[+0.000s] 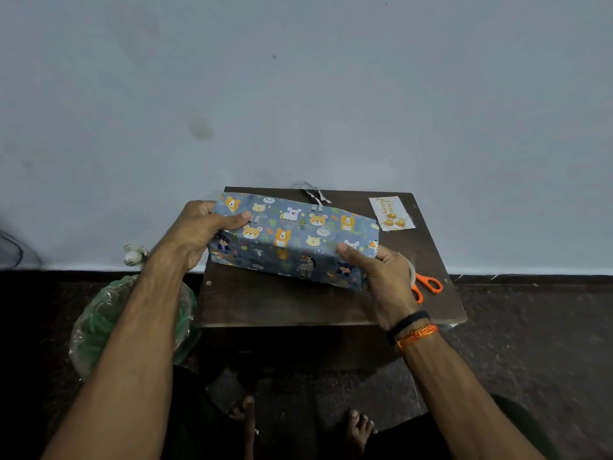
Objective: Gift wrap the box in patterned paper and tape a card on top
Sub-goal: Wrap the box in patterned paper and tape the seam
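Note:
The box (292,239), wrapped in blue paper printed with cartoon animals, is held just above a small dark wooden table (285,303). My left hand (202,232) grips its left end, thumb on top. At the box's right end my right hand (374,273) holds it with the thumb pressed on the top face. A white card (391,214) with gold lettering and gold balloons lies flat on the table's far right corner, apart from the box.
Orange-handled scissors (429,284) lie on the table's right edge, partly behind my right hand. A thin ribbon (315,194) sits at the table's back edge. A green plastic bag (99,327) is on the floor left of the table. A wall stands close behind.

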`<action>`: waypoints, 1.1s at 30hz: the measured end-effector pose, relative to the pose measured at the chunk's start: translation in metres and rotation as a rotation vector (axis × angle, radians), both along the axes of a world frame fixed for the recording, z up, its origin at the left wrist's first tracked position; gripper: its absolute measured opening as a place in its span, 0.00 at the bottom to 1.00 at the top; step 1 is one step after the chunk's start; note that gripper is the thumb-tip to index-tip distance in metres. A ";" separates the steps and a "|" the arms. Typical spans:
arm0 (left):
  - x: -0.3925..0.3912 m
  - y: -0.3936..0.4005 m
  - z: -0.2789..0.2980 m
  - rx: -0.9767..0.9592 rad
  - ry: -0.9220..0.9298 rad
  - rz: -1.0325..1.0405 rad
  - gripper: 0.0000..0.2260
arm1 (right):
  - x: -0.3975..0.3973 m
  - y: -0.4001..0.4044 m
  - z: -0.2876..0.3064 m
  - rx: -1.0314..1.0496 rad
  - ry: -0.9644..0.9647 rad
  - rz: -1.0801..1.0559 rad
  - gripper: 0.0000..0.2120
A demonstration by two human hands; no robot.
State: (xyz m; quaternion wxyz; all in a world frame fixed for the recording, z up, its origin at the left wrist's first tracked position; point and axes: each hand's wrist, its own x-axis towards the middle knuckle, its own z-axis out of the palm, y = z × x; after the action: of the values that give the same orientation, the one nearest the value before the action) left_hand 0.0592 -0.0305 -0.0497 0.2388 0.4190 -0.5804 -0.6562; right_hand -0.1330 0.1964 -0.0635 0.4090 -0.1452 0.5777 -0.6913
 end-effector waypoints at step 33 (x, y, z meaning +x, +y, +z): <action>-0.086 0.084 -0.012 -1.253 -0.578 -0.264 0.30 | -0.008 -0.009 -0.018 0.068 -0.186 0.026 0.25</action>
State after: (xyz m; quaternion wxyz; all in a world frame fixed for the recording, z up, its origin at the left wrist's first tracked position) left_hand -0.0270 0.0533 -0.0615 0.1896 0.2860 -0.9355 -0.0839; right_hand -0.1408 0.1878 -0.0811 0.4746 -0.0737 0.5583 -0.6765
